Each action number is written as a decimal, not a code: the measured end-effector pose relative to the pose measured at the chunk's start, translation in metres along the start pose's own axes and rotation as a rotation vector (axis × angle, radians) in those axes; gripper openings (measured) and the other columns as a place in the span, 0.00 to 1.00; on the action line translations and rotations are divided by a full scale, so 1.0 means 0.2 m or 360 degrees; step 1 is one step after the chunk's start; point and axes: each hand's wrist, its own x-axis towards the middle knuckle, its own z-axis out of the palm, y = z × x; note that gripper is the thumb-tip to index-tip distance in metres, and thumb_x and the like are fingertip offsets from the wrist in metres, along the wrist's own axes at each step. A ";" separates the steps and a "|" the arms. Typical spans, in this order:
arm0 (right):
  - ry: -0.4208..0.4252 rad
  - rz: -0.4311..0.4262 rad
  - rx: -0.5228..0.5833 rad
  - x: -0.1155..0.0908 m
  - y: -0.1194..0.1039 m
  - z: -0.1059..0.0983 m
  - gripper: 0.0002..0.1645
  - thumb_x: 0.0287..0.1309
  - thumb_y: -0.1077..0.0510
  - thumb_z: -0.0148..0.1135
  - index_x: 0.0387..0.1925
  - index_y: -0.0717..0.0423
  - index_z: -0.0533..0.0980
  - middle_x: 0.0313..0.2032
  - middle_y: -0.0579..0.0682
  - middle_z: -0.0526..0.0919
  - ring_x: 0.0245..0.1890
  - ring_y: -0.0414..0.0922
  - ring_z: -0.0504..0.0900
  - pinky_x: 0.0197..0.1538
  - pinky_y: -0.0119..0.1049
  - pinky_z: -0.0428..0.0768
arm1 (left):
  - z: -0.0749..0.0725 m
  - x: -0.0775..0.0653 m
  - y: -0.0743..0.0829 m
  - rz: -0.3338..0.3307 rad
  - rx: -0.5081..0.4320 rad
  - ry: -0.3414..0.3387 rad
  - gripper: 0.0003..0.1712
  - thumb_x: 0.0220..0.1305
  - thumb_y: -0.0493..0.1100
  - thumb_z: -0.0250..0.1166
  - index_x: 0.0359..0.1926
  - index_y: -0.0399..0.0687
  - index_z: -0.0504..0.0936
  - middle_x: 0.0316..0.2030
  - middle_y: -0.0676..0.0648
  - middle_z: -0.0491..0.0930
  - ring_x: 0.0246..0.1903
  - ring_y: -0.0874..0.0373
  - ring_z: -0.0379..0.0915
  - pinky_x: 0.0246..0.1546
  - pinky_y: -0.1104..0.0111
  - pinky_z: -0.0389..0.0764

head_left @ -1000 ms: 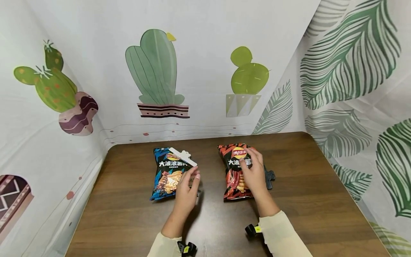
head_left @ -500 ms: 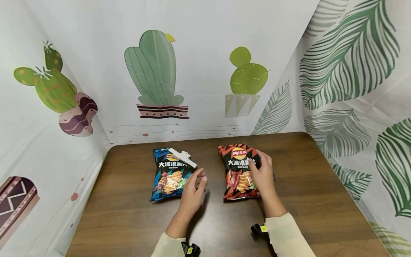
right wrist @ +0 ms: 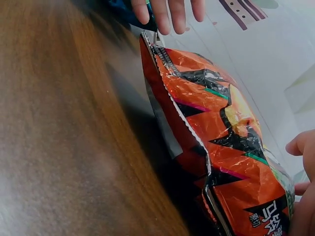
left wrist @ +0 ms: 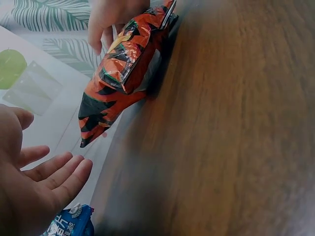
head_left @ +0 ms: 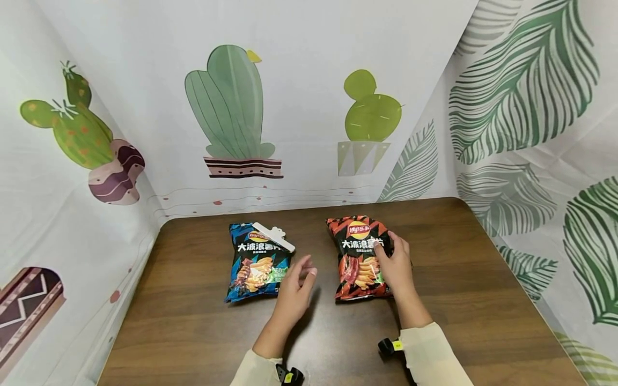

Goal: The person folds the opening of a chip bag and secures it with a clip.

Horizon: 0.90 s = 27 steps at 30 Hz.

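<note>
In the head view, a blue chip bag (head_left: pixel 257 265) lies at the left with a white bag clip (head_left: pixel 274 237) slanting over its top right corner. A red chip bag (head_left: pixel 359 262) lies to its right. My left hand (head_left: pixel 295 287) hovers at the blue bag's lower right edge, fingers spread and holding nothing. My right hand (head_left: pixel 398 265) is at the red bag's right edge, thumb over the front and fingers along the side. In the right wrist view, that thumb (right wrist: pixel 298 144) stands apart from the bag. The black clip seen earlier there is now hidden behind the hand.
Both bags lie toward the back of a brown wooden table (head_left: pixel 203 332). A white cloth (head_left: pixel 309 107) printed with cacti hangs behind it, and leaf-patterned cloth (head_left: pixel 521 107) hangs at the right. Black wrist cameras (head_left: pixel 386 346) sit at the sleeves.
My right hand has slid rightward from the red bag's front to its right edge, covering the black clip. My left hand has drawn away from the white clip, rightward and toward me.
</note>
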 end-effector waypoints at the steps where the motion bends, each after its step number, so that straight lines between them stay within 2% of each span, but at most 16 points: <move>1: -0.0004 0.0004 -0.0001 0.00 0.00 0.00 0.41 0.72 0.42 0.53 0.78 0.53 0.56 0.76 0.62 0.54 0.74 0.62 0.60 0.73 0.60 0.61 | 0.00 0.00 0.00 -0.0002 0.0005 -0.0005 0.27 0.76 0.51 0.57 0.69 0.44 0.72 0.59 0.37 0.79 0.57 0.51 0.79 0.52 0.64 0.83; 14: -0.0117 0.0125 0.0036 0.00 0.00 0.01 0.45 0.73 0.42 0.52 0.81 0.50 0.47 0.77 0.65 0.51 0.77 0.65 0.54 0.74 0.64 0.58 | 0.03 -0.02 -0.01 -0.0031 0.0019 -0.0083 0.31 0.76 0.55 0.56 0.70 0.41 0.70 0.60 0.40 0.78 0.58 0.50 0.78 0.55 0.62 0.82; 21: -0.0182 0.0165 0.0089 -0.01 0.01 0.01 0.48 0.73 0.42 0.51 0.81 0.54 0.40 0.79 0.65 0.48 0.76 0.66 0.55 0.74 0.61 0.60 | 0.05 -0.03 -0.02 -0.0056 0.0025 -0.0132 0.33 0.76 0.57 0.54 0.71 0.41 0.69 0.60 0.40 0.78 0.60 0.50 0.78 0.56 0.60 0.81; 25: -0.0231 0.0227 0.0126 -0.01 0.01 0.00 0.51 0.73 0.40 0.50 0.81 0.56 0.38 0.79 0.65 0.50 0.76 0.65 0.56 0.74 0.60 0.61 | 0.06 -0.04 -0.02 -0.0070 0.0016 -0.0149 0.33 0.76 0.58 0.54 0.72 0.41 0.68 0.61 0.40 0.78 0.60 0.50 0.78 0.56 0.60 0.81; 27: -0.0245 0.0255 0.0156 -0.01 0.01 0.00 0.51 0.72 0.39 0.51 0.81 0.56 0.40 0.78 0.65 0.53 0.75 0.64 0.60 0.73 0.60 0.64 | 0.07 -0.04 -0.02 -0.0076 0.0009 -0.0153 0.33 0.76 0.57 0.54 0.72 0.41 0.68 0.61 0.40 0.78 0.60 0.49 0.78 0.57 0.59 0.81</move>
